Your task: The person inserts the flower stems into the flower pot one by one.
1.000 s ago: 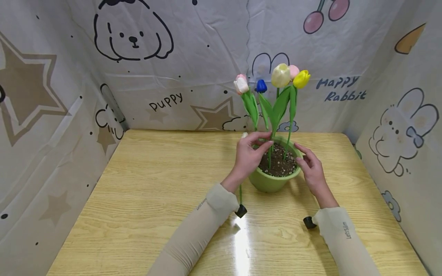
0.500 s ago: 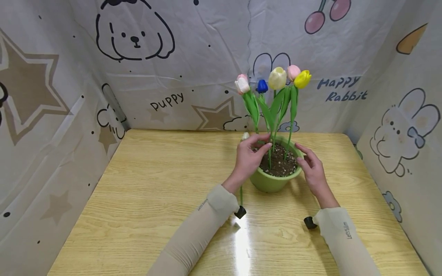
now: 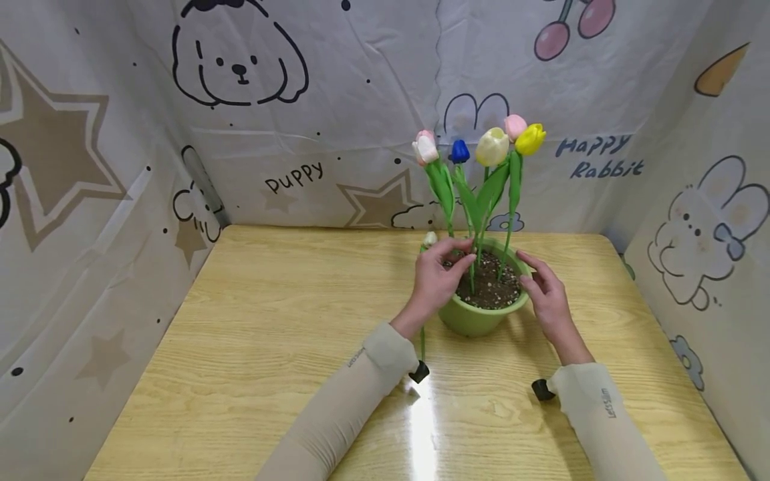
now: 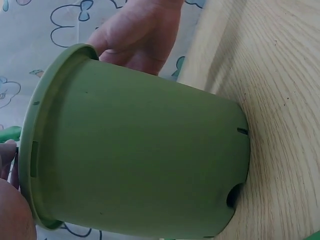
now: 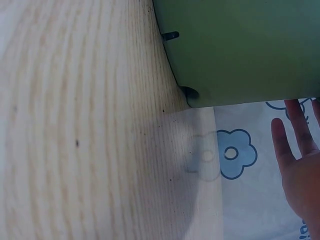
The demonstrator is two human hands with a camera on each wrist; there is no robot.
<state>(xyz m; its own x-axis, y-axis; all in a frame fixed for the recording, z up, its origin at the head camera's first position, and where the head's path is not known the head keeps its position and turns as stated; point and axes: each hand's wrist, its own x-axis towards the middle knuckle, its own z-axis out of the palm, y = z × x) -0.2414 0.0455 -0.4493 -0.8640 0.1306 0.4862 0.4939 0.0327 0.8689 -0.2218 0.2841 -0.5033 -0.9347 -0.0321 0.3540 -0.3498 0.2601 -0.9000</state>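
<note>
My left hand (image 3: 434, 275) pinches a green stem between thumb and fingers above the soil (image 3: 488, 294) of a green flowerpot (image 3: 472, 321). That stem appears to carry the cream tulip (image 3: 492, 147). Around it stand a pink-and-white tulip (image 3: 425, 148), a blue one (image 3: 460, 151), a pink one (image 3: 515, 127) and a yellow one (image 3: 531, 139). At the pot's right side, my right hand (image 3: 546, 294) rests its fingers and thumb on the rim. In the right wrist view, fingers of the right hand (image 5: 300, 175) extend straight beside the pot wall (image 5: 245, 50).
Another white tulip (image 3: 430, 239) lies on the wooden table (image 3: 271, 321) left of the pot, partly hidden under my left forearm. Patterned cloth walls (image 3: 361, 87) enclose the table at the back and sides. Small black wrist cameras (image 3: 543, 389) sit at the cuffs.
The cream tulip has swayed and sunk a little lower among the others while my left hand keeps its pinch low on the stem. My right hand stays at the rim. The view has shifted slightly.
</note>
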